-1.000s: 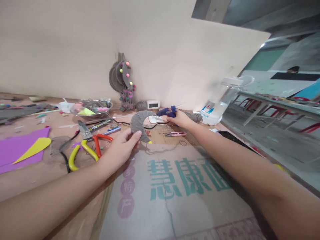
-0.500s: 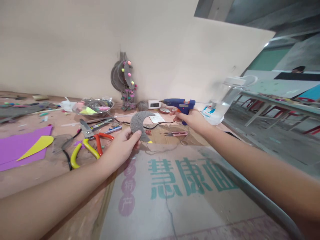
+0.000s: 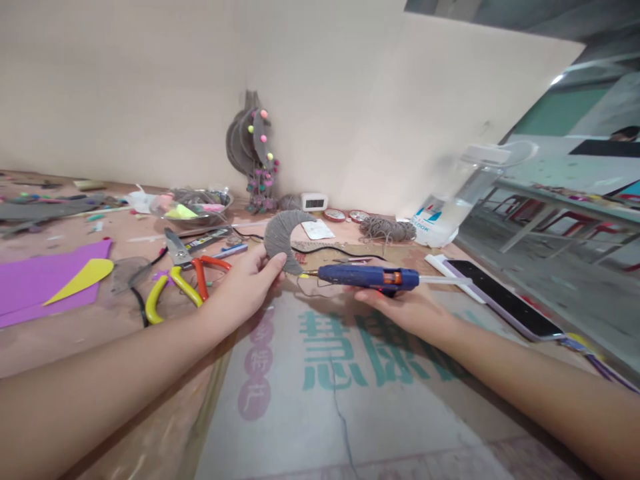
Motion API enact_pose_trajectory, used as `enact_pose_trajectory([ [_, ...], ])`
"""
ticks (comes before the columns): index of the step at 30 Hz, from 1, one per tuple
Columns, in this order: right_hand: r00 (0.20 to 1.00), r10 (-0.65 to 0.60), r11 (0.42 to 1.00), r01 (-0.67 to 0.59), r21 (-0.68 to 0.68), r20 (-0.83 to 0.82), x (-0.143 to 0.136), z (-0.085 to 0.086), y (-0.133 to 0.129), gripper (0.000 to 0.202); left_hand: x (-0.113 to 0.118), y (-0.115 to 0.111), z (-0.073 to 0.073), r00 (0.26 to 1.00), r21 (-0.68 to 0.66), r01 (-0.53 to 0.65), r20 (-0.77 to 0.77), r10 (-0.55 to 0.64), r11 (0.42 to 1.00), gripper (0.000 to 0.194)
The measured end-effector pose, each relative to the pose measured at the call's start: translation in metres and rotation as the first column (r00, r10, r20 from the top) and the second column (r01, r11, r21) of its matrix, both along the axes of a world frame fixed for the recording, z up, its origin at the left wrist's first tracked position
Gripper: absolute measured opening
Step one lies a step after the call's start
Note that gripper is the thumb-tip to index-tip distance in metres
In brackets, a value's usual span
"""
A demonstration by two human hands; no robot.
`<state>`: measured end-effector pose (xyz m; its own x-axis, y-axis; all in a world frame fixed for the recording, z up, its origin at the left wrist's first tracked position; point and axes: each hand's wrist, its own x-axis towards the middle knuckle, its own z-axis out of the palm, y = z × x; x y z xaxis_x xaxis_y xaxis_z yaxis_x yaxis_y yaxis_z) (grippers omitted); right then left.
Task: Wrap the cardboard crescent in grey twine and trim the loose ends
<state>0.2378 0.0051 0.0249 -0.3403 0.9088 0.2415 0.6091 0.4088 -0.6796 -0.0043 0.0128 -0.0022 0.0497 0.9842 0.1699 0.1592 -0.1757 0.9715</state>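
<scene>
Across the cluttered worktop (image 3: 75, 343), your left hand (image 3: 253, 283) could get burned if the glue gun (image 3: 357, 275), perhaps hot, slips along the grey wrapped crescent (image 3: 280, 240). Your left hand's grip is nearly closed, pinching that crescent's lower part; your right hand (image 3: 400, 307) grasps the glue gun from below, its nozzle (image 3: 312, 272) at the crescent's lower tip.

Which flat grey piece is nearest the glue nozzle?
The crescent in the left hand, beside the nozzle; the pieces by the wall and at far left are farther.
</scene>
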Motion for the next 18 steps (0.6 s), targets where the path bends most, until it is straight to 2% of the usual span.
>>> enact_pose_trajectory([
  [4, 0.998, 0.056, 0.998, -0.057, 0.017, 0.012, -0.0052, -0.0002, -0.0011, 0.016, 0.0000, -0.0013, 0.0014, 1.000, 0.004, -0.011, 0.020, 0.011, 1.000, 0.022],
  [8, 0.999, 0.012, 0.996, -0.016, 0.084, 0.041, -0.0029, -0.0028, -0.0001, 0.017, 0.0001, -0.0034, 0.0050, 1.000, 0.019, -0.019, 0.001, 0.019, 1.000, 0.020],
  [13, 0.995, -0.023, 0.995, 0.014, 0.094, 0.093, -0.0002, -0.0059, 0.0013, 0.017, -0.0004, -0.0053, 0.0061, 1.000, -0.001, -0.011, -0.007, 0.011, 1.000, 0.021],
  [18, 0.997, 0.003, 0.995, -0.011, 0.102, 0.071, -0.0023, -0.0055, 0.0022, 0.017, -0.0003, -0.0048, 0.0045, 1.000, -0.006, 0.002, 0.012, -0.002, 1.000, 0.022],
])
